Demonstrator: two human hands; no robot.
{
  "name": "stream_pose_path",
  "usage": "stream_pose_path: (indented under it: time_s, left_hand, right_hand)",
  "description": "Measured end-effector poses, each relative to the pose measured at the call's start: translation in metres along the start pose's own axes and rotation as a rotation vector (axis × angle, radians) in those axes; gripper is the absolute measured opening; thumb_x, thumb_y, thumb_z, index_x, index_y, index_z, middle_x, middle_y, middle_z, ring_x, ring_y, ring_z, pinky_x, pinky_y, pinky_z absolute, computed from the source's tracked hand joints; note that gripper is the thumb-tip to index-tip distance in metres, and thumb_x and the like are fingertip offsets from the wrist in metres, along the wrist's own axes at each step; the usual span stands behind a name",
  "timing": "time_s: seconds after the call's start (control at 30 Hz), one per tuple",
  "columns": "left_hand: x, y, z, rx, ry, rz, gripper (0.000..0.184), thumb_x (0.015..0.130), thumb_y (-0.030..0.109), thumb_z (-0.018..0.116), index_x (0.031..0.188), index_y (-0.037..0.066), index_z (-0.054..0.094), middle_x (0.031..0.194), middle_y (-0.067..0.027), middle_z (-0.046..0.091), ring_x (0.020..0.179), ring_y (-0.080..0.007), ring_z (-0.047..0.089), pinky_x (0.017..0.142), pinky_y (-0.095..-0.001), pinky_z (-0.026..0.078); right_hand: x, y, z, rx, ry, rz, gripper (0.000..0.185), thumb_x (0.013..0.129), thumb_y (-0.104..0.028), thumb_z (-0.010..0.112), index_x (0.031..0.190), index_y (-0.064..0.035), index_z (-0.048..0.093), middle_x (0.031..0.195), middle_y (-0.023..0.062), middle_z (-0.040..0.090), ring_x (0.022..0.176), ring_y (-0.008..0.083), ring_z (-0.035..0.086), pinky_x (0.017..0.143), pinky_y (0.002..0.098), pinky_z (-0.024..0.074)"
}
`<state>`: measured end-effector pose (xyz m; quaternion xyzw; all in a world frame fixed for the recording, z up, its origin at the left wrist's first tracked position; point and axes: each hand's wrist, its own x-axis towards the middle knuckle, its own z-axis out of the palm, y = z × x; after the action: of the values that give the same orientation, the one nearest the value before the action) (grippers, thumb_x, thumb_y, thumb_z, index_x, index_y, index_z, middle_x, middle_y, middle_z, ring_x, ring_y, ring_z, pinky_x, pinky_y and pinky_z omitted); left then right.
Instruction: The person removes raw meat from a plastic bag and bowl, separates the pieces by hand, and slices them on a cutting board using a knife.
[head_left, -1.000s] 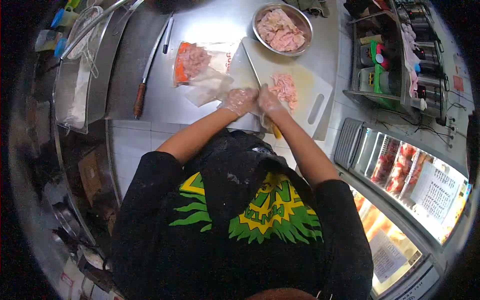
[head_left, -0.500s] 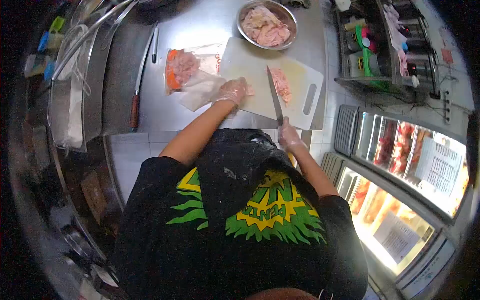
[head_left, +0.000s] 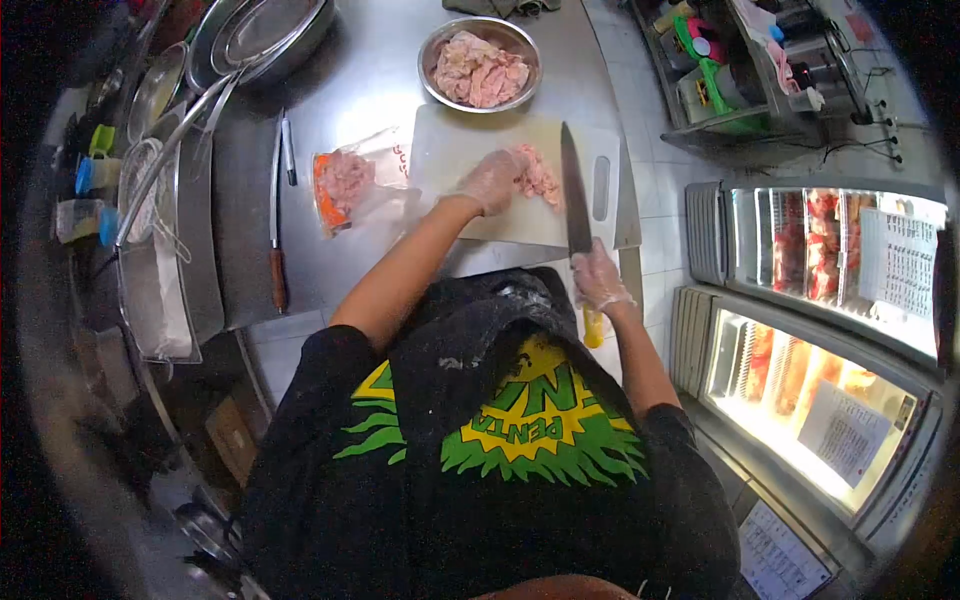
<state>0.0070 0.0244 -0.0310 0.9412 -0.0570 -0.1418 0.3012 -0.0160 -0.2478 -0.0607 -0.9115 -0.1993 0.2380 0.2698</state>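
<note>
My right hand (head_left: 602, 280), in a clear plastic glove, is closed round the yellow handle of a long knife (head_left: 576, 190). The blade points away from me, just right of a pile of chopped raw chicken (head_left: 540, 180). That pale pink pile lies on a white cutting board (head_left: 440, 150). At its left end is my gloved left hand (head_left: 490, 185), fingers drawn together on the meat; the fingertips are partly hidden. Beyond the board stands a metal bowl (head_left: 426, 82) with larger pieces of raw chicken.
Left of the board lies an orange and white plastic bag (head_left: 330, 205) with chopped meat on it. Further left are a sharpening rod (head_left: 277, 200) and a dark slim tool (head_left: 289, 150). Metal basins (head_left: 210, 60) stand at back left. Lit fridges (head_left: 800, 380) and a shelf rack (head_left: 740, 130) are on the right.
My left hand has moved right onto the chopped chicken. The knife has moved from the pile's left edge to its right side. The camera view has shifted.
</note>
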Motion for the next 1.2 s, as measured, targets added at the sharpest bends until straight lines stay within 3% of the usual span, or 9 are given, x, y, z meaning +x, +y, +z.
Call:
stream_pose_path:
  time_s: [0.2, 0.27, 0.4, 0.53, 0.63, 0.73, 0.83, 1.03, 1.2]
  left_hand:
    - [0.003, -0.046, 0.047, 0.122, 0.066, -0.056, 0.033, 0.077, 0.015, 0.04, 0.104, -0.001, 0.05, 0.106, -0.0247, 0.05, 0.102, -0.0339, 0.047, 0.088, -0.0385, 0.037]
    - [0.013, -0.052, 0.044, 0.348, 0.122, -0.047, 0.032, 0.077, 0.017, 0.04, 0.1, 0.0, 0.052, 0.104, -0.0239, 0.051, 0.1, -0.0337, 0.048, 0.087, -0.0391, 0.038]
    - [0.008, 0.005, -0.001, -0.166, 0.289, -0.464, 0.032, 0.079, 0.027, 0.047, 0.084, -0.002, 0.058, 0.087, -0.0226, 0.057, 0.082, -0.0308, 0.056, 0.077, -0.0394, 0.044]
    - [0.041, 0.007, -0.029, -0.867, 0.728, -0.064, 0.019, 0.08, 0.02, 0.054, 0.075, 0.002, 0.059, 0.074, -0.0079, 0.059, 0.072, -0.0149, 0.056, 0.059, -0.0311, 0.047]
    - [0.067, -0.008, -0.074, -0.565, 0.703, -0.202, 0.012, 0.078, 0.014, 0.055, 0.073, 0.003, 0.06, 0.072, -0.0031, 0.06, 0.07, -0.0118, 0.056, 0.059, -0.0301, 0.047]
    - [0.111, -0.062, -0.071, -0.319, 0.908, -0.106, 0.017, 0.074, 0.021, 0.06, 0.076, 0.004, 0.06, 0.075, -0.0075, 0.061, 0.07, -0.0184, 0.058, 0.064, -0.0316, 0.048]
    - [0.136, -0.06, -0.084, 0.285, 0.568, -0.603, 0.034, 0.062, 0.029, 0.068, 0.085, 0.007, 0.057, 0.083, -0.0159, 0.06, 0.083, -0.0319, 0.056, 0.073, -0.0366, 0.045]
    - [0.149, -0.054, -0.067, 0.124, 0.836, -0.622, 0.031, 0.065, 0.025, 0.065, 0.088, 0.007, 0.055, 0.089, -0.0152, 0.059, 0.087, -0.03, 0.055, 0.076, -0.0365, 0.044]
    - [0.142, -0.073, -0.067, 0.062, 0.801, -0.604, 0.026, 0.067, 0.025, 0.061, 0.086, 0.007, 0.058, 0.089, -0.0142, 0.059, 0.088, -0.0284, 0.055, 0.078, -0.0357, 0.043]
  right_hand:
    - [-0.001, 0.043, -0.007, 0.164, 0.012, 0.115, 0.021, 0.081, -0.017, 0.046, 0.092, -0.0035, 0.034, 0.056, 0.0072, 0.043, 0.042, 0.0166, 0.044, 0.04, 0.0322, 0.0403]
    - [0.013, 0.043, -0.018, 0.044, 0.095, -0.208, 0.023, 0.081, -0.017, 0.046, 0.094, -0.0027, 0.034, 0.057, 0.0071, 0.043, 0.044, 0.0165, 0.046, 0.04, 0.0319, 0.0406]
    - [0.049, 0.057, -0.024, 0.181, 0.015, -0.113, 0.026, 0.081, -0.017, 0.047, 0.098, -0.0016, 0.036, 0.06, 0.0084, 0.046, 0.047, 0.0176, 0.05, 0.042, 0.0317, 0.0415]
    - [0.079, 0.088, -0.018, 0.138, 0.016, -0.161, 0.032, 0.08, -0.019, 0.048, 0.105, -0.0013, 0.04, 0.069, 0.0107, 0.051, 0.05, 0.0183, 0.052, 0.046, 0.0311, 0.0429]
    - [0.092, 0.068, -0.039, 0.117, 0.2, -0.412, 0.038, 0.079, -0.023, 0.052, 0.109, -0.0014, 0.042, 0.078, 0.0139, 0.054, 0.058, 0.0212, 0.054, 0.054, 0.0327, 0.0447]
    - [0.095, 0.08, -0.041, 0.162, 0.034, -0.196, 0.044, 0.077, -0.025, 0.055, 0.112, -0.0016, 0.041, 0.08, 0.0162, 0.054, 0.064, 0.0246, 0.054, 0.059, 0.0349, 0.0449]
    - [0.087, 0.082, -0.053, -0.025, 0.293, -0.336, 0.045, 0.076, -0.027, 0.058, 0.11, -0.0027, 0.042, 0.081, 0.0152, 0.054, 0.068, 0.0244, 0.054, 0.061, 0.0348, 0.0451]
    - [0.076, 0.089, -0.084, 0.406, -0.177, 0.134, 0.043, 0.073, -0.026, 0.061, 0.104, -0.0027, 0.043, 0.081, 0.0145, 0.053, 0.067, 0.0237, 0.054, 0.06, 0.0346, 0.045]
    - [0.082, 0.085, -0.091, 0.34, -0.063, -0.012, 0.044, 0.073, -0.024, 0.061, 0.106, -0.0015, 0.043, 0.084, 0.0181, 0.054, 0.075, 0.03, 0.054, 0.067, 0.0377, 0.0436]
